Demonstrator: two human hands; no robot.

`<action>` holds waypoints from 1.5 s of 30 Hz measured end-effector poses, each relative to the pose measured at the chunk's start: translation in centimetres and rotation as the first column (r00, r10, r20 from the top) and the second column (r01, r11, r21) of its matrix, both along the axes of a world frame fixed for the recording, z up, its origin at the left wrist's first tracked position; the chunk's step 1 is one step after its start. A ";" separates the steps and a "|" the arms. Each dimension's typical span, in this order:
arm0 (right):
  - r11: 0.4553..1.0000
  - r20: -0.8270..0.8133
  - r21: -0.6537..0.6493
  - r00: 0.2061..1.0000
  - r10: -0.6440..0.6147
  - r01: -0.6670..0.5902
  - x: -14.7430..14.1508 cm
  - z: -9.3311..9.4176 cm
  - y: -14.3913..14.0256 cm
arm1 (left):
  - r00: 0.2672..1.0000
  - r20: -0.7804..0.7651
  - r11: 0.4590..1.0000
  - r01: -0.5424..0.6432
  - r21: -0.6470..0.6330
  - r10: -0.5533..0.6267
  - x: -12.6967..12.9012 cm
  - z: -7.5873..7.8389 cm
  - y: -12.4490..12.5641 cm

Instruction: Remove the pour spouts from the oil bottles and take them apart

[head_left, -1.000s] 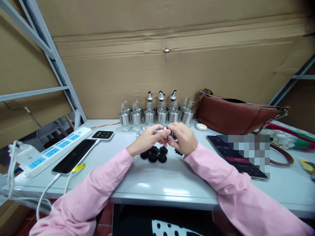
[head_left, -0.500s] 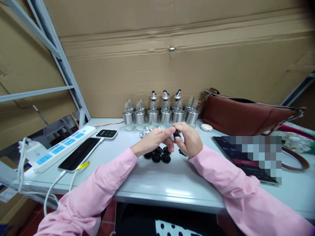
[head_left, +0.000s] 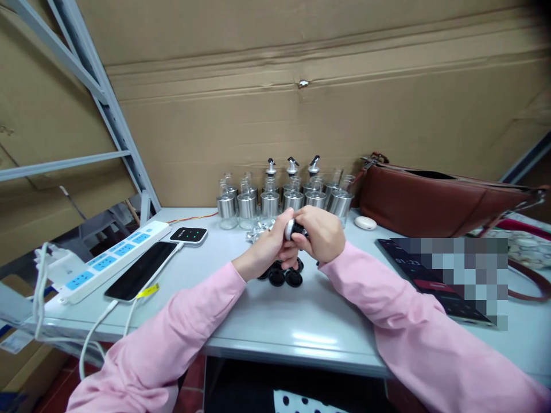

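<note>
Both hands meet above the middle of the table around a bottle pourer (head_left: 291, 229) with a silver collar and a black ribbed part. My left hand (head_left: 275, 238) closes on its silver end, the thumb along the top. Wrapped round the black side is my right hand (head_left: 321, 232), its fingers covering much of the piece. Below them lie several round black stopper parts (head_left: 276, 277), partly hidden by the hands. Small shiny metal spout pieces (head_left: 257, 232) sit in a pile just beyond my left hand.
Several glass bottles with steel sleeves (head_left: 270, 203) stand in rows at the back, some topped with pourers (head_left: 293, 166). To the right are a brown bag (head_left: 430, 201), a white round case (head_left: 365, 222) and a tablet (head_left: 413, 275). Leftward lie a power strip (head_left: 112, 261) and a phone (head_left: 142, 269).
Both hands have shifted slightly left, and the right hand has turned over further around the pourer. Its silver collar now shows more clearly between the hands.
</note>
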State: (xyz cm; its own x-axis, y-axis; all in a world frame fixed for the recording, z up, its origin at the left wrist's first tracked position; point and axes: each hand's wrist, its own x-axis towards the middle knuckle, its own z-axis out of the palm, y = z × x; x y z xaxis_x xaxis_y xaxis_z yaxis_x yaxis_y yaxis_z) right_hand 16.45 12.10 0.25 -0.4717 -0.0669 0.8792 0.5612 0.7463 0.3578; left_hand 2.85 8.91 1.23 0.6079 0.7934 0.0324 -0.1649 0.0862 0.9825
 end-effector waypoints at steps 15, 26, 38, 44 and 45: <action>0.998 0.026 0.034 0.998 -0.055 0.054 -0.1 -0.1 -1.1 | 0.999 0.023 0.996 -0.037 0.087 0.035 0.5 -1.0 0.3; 0.998 -0.020 0.016 0.998 -0.061 0.062 -0.3 0.1 -2.4 | 0.969 -0.012 0.966 -0.245 0.080 0.247 1.1 -1.3 -0.9; 0.989 -0.079 -0.125 0.993 -0.083 0.073 -0.8 -0.3 -3.0 | 0.890 0.087 0.887 -0.454 0.088 0.447 1.5 -1.1 -1.5; 0.963 -0.131 -0.262 0.986 -0.106 0.069 -1.1 -1.0 -3.0 | 0.865 0.059 0.861 -0.501 0.088 0.498 1.3 -2.1 -0.6; 0.957 -0.136 -0.283 0.985 -0.102 0.060 -1.2 -1.1 -3.1 | 0.864 0.060 0.857 -0.503 0.116 0.499 1.3 -2.3 -0.5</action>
